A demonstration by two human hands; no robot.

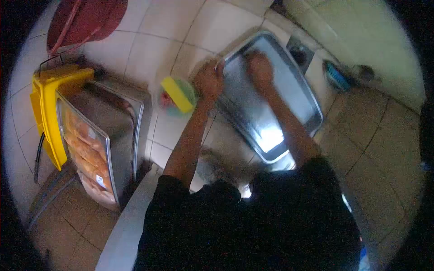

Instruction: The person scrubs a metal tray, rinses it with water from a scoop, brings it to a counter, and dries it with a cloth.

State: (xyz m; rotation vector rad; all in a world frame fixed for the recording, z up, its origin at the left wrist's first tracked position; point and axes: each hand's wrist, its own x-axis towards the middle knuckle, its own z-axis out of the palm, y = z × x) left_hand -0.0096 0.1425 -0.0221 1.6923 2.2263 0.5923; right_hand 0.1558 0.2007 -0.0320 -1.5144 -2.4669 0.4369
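A shallow rectangular metal tray (235, 97) slants across the tiled floor in front of me, its inner surface shiny and wet-looking. My left hand (210, 81) is closed at the tray's left rim, holding its edge. Inside the tray, my right hand (259, 67) is curled and pressed to the bottom near the far end; whatever it may hold is hidden by the fingers and blur. Just left of my left hand, a yellow block that looks like a sponge (177, 95) rests across a small greenish bowl (186, 87), with something pinkish beside it.
At left stand deep metal pans (121, 135), the nearest showing packaged orange-pink food (88, 151). Behind them are a yellow plastic container (44, 106) and a red basin-like object (88, 22). A blue-bristled brush (337, 77) and a floor drain (299, 53) lie along the right wall.
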